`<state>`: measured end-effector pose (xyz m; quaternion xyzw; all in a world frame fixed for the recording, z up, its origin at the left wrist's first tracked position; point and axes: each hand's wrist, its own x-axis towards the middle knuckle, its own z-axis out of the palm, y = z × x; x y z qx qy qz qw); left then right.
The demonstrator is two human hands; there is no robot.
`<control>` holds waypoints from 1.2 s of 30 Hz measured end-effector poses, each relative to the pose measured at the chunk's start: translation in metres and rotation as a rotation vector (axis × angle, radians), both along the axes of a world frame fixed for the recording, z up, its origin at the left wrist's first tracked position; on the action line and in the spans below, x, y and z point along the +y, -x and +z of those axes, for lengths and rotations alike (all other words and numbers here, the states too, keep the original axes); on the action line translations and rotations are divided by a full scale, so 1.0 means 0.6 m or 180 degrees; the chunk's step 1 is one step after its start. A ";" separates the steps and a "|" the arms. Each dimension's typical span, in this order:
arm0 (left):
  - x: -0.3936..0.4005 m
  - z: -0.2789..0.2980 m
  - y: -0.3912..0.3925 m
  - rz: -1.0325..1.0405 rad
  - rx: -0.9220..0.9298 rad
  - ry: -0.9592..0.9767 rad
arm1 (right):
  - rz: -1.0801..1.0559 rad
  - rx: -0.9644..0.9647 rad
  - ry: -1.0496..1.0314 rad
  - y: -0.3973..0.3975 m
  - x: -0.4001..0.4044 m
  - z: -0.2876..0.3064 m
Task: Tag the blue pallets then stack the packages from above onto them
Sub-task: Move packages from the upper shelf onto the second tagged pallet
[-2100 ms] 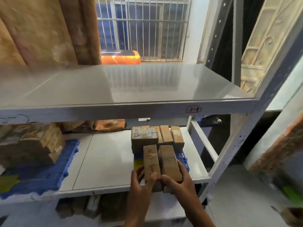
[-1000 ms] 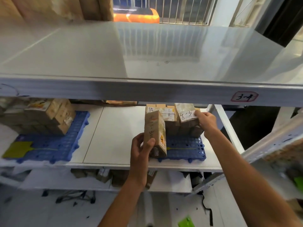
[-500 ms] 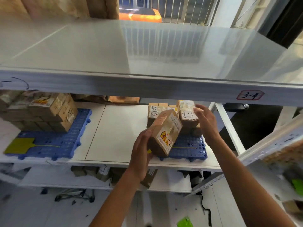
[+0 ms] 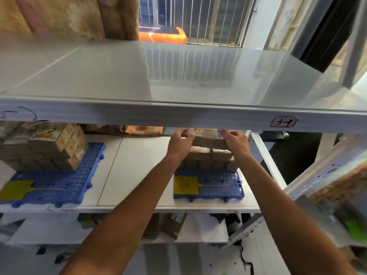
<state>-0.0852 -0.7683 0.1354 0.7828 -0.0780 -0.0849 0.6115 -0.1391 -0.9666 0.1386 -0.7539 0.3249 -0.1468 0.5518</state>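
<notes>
A brown cardboard package lies on top of a stack of packages at the back of the right blue pallet. My left hand grips its left end and my right hand grips its right end. The upper shelf's front edge hides part of the package's top. A yellow tag lies on the right pallet's front. The left blue pallet carries another stack of packages and a yellow tag.
The upper shelf is a bare white board with a label "3-4" on its front rail. White shelf posts stand at the right. More packages sit on the lower shelf. A barred window is behind.
My left hand carried the package from the pallet's front up to the top of the stack. My right hand let go of the placed package and took this one's right end.
</notes>
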 end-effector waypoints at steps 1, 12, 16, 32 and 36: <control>-0.004 -0.006 -0.006 -0.0010 -0.0059 -0.0120 | -0.0030 0.0041 0.0182 -0.001 0.000 -0.001; -0.001 -0.053 -0.020 0.0447 -0.0756 -0.1342 | -0.0205 0.0121 0.0784 -0.008 -0.014 -0.034; 0.056 -0.082 -0.061 0.0933 0.0204 0.0381 | -0.0738 0.0093 0.0404 0.011 -0.089 -0.070; 0.040 -0.199 -0.058 0.0230 0.1665 0.0945 | -0.0125 0.0503 -0.1018 0.011 -0.115 -0.189; 0.046 -0.212 -0.062 0.0335 0.1601 0.0834 | -0.0242 0.0413 -0.0958 0.013 -0.128 -0.197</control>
